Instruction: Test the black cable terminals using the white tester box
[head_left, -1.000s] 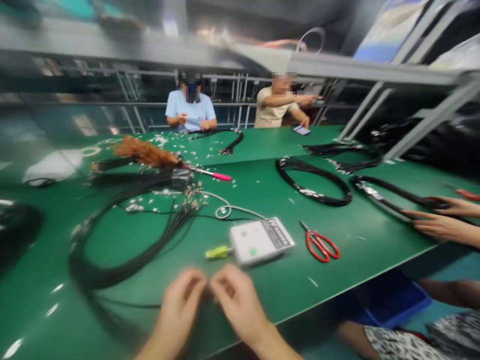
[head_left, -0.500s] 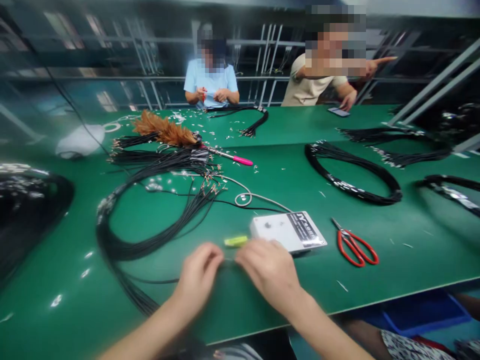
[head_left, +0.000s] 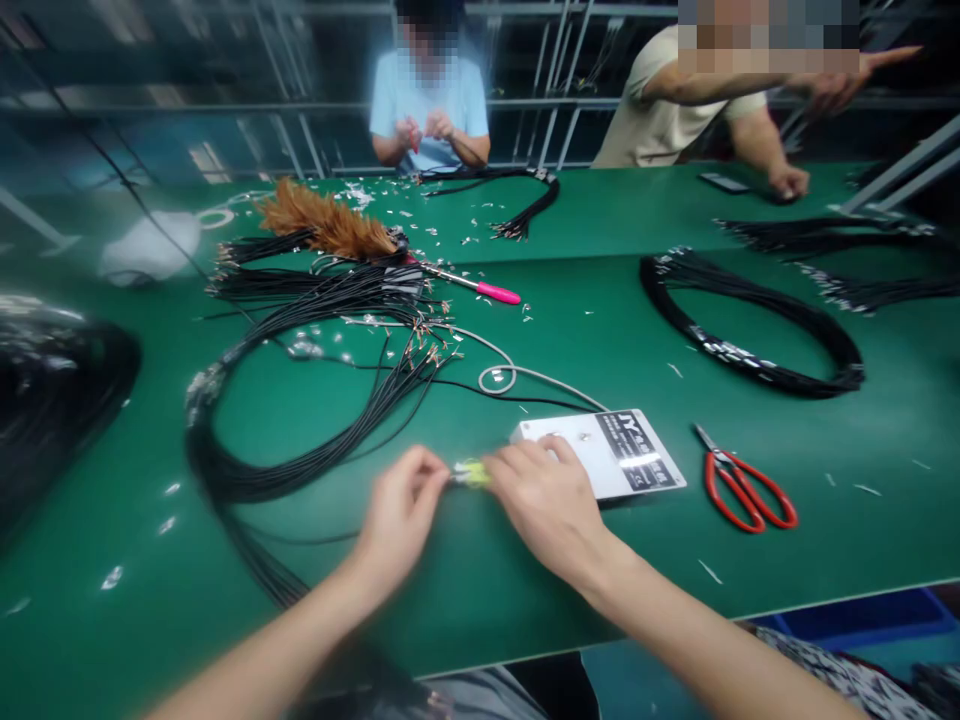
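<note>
My left hand (head_left: 397, 515) and my right hand (head_left: 544, 500) meet at a small yellow-green connector (head_left: 470, 472) on the green table (head_left: 525, 340). My left fingers are pinched on a thin black wire end at the connector. My right fingers are closed against the connector's other side. The connector sits just left of a white box (head_left: 607, 455) with a grey cable (head_left: 510, 375). A large loop of black cables (head_left: 300, 400) lies to the left of my hands, its terminal ends fanned out near the middle.
Red-handled scissors (head_left: 742, 485) lie right of the white box. A feather duster with pink handle (head_left: 352, 235) and another black cable coil (head_left: 750, 325) lie farther back. Two people sit across the table; one points right. Small scraps dot the surface.
The view has swung down and left. My hands have moved forward to the yellow-green connector and closed on it.
</note>
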